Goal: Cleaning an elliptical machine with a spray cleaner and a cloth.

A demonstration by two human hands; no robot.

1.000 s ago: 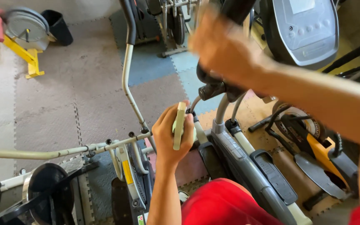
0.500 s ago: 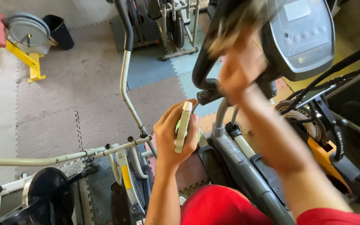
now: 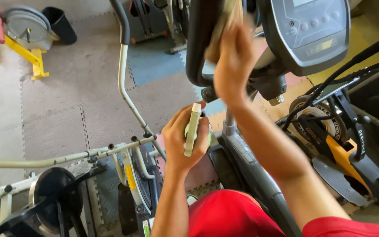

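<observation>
My right hand (image 3: 233, 66) is raised and presses a tan cloth (image 3: 224, 22) against the black curved handlebar (image 3: 198, 48) of an exercise machine, just left of its grey console (image 3: 308, 30). My left hand (image 3: 183, 142) is lower, in front of my chest. It grips a pale cream, flat-edged object (image 3: 193, 129) held upright; my fingers hide the rest of it, which may be a small bottle. My red shorts (image 3: 229, 217) show at the bottom.
A second machine with a white and black handle (image 3: 123, 74) stands on my left. An orange and black machine (image 3: 338, 149) is at right. A weight plate on a yellow stand (image 3: 27, 30) and a black bin (image 3: 60, 24) sit far left on foam floor mats (image 3: 75, 101).
My right hand has moved left and higher along the black handlebar, with the cloth now against it. My left hand has kept its hold on the pale object and barely moved.
</observation>
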